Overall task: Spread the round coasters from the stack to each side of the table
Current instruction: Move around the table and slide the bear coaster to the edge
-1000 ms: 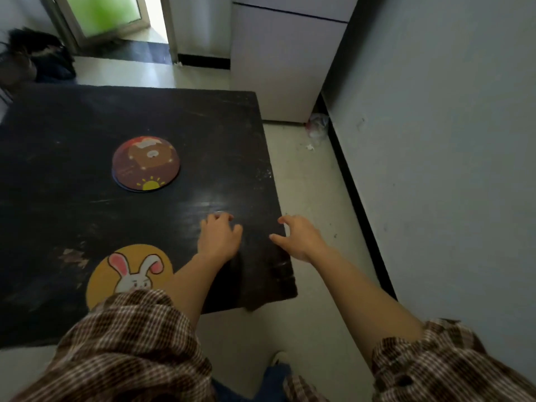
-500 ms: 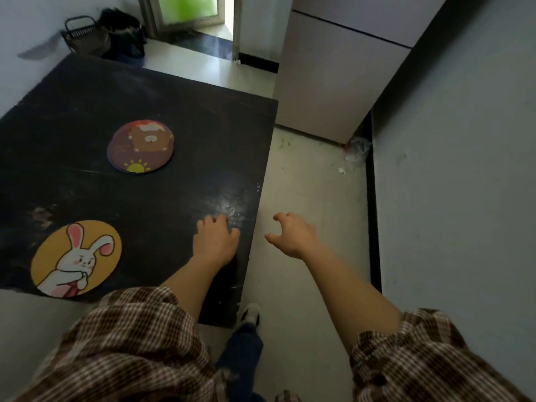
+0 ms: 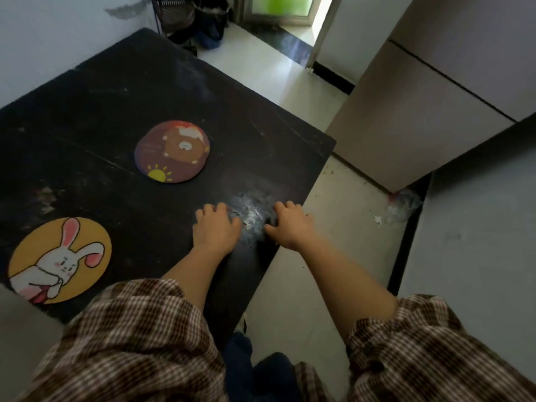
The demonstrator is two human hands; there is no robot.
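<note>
A stack of round coasters (image 3: 172, 152), topped by a brown one with a bear and a sun, lies near the middle of the black table (image 3: 87, 117). A single yellow coaster with a white rabbit (image 3: 59, 259) rests by the table's near left edge. My left hand (image 3: 216, 227) lies palm down on the table near its right edge, fingers slightly curled, holding nothing. My right hand (image 3: 288, 226) hovers at the same edge, fingers spread and empty. Both hands are below and to the right of the stack, apart from it.
A pale cabinet (image 3: 420, 105) stands right of the table, with a grey wall (image 3: 478, 227) beyond the narrow floor strip. A crumpled plastic scrap (image 3: 403, 201) lies on the floor. A wire basket and dark bags (image 3: 191, 15) sit past the table's far corner.
The view has swung around the table's corner. My right hand has moved from over the floor to the table's right edge. My left hand stays resting on the table.
</note>
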